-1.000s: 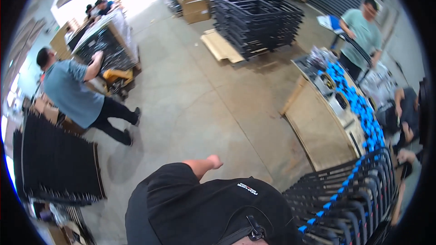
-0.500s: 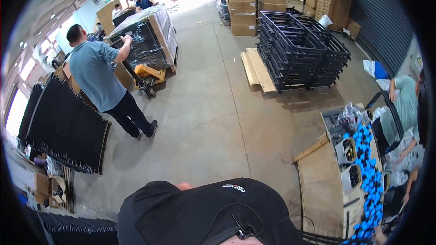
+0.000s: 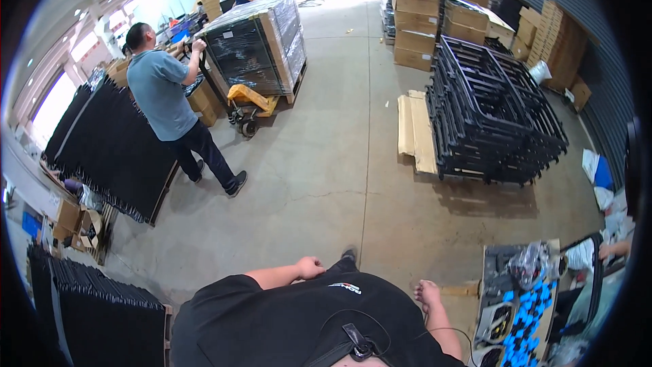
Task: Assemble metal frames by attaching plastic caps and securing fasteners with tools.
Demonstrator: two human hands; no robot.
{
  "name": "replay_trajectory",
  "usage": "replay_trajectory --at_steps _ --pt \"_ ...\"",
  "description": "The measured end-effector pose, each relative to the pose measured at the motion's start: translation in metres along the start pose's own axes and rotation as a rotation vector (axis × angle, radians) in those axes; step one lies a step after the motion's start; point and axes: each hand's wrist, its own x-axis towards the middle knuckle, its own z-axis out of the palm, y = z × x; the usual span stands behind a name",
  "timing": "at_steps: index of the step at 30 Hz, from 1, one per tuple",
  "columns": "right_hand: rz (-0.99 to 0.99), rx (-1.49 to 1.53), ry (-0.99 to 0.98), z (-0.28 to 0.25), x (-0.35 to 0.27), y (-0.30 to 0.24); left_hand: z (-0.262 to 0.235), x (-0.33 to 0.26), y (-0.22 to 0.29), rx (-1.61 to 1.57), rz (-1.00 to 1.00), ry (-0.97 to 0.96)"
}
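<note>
Head view gives us, at its largest, a stack of black frames (image 3: 490, 137) on the right, then a stack of black panels (image 3: 112, 143) at left and a plastic-wrapped load (image 3: 248, 47) ahead. A co-worker (image 3: 163, 92) grips the handle of a yellow pallet truck (image 3: 250, 97). Low on the right stands the table (image 3: 549, 306) bearing blue pieces (image 3: 526, 316), the nearest goods to our right hand (image 3: 427, 293) but apart from it. Our right forearm angles up from the lower edge, elbow bent, the fingers curled inward. Our left forearm lies nearly level across the front, its hand (image 3: 311, 268) pointing rightward with fingers loosely folded. We cannot tell whether either hand pinches anything small. Past the right wrist runs a thin cable (image 3: 455, 331).
</note>
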Motion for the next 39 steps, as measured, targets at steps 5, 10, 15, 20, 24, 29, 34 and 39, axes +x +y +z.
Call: replay_trajectory --at_steps 5,10,15,20,24,29,34,39 --pt "-0.203 -0.448 0.094 0.019 0.062 -0.053 -0.036 0.14 -0.056 0.436 -0.056 -0.151" --pt "-0.25 -0.517 0.147 -0.005 0.089 -0.14 -0.091 0.262 -0.079 0.705 -0.005 -0.293" --pt "-0.135 0.167 0.391 -0.044 0.122 -0.189 -0.126 0.367 0.117 0.899 0.075 -0.341" --pt "-0.08 0.195 0.38 -0.056 0.161 -0.248 -0.127 0.451 0.346 0.237 0.096 0.03" --pt "-0.147 0.097 0.308 -0.099 0.225 -0.309 -0.072 0.501 0.437 0.073 0.16 0.051" --pt "-0.082 0.199 0.239 -0.178 0.315 -0.402 -0.053 0.485 0.536 0.266 0.127 -0.091" --pt "-0.026 0.159 0.255 -0.234 0.388 -0.509 -0.069 0.511 0.558 0.155 0.061 -0.008" --pt "-0.064 0.243 0.216 -0.253 0.449 -0.574 -0.098 0.587 0.611 -0.588 -0.264 -0.176"
